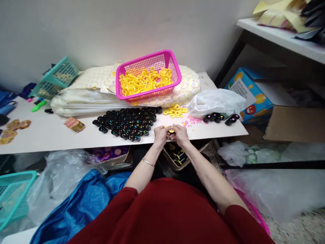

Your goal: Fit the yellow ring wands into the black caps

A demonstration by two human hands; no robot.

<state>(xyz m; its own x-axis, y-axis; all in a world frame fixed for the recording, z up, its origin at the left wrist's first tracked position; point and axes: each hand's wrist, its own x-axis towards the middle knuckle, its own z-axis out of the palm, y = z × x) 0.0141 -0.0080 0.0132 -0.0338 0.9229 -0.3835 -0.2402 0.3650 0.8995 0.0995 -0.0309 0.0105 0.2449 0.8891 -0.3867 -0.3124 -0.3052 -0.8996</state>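
My left hand (160, 135) and my right hand (181, 134) meet at the table's front edge, fingers closed around one small yellow-and-black piece (172, 130). A pinkish dot shows at its middle; the fingers cover much of the rest. Left of my hands stand many black cylindrical pieces (132, 123) with coloured dots on top. Just beyond my hands lies a small heap of yellow ring-shaped pieces (175, 111). Tiny pink and yellow bits (193, 121) are scattered to the right, beside several black cylinders (214, 117) with pink or yellow dots.
A pink basket (174, 76) of yellow pieces rests on wrapped bundles at the back. A white plastic bag (218, 101) sits at the right, near a blue carton (250, 95). Below the table edge, an open box (177, 156) holds yellow-and-black pieces. A teal basket (56, 78) stands at left.
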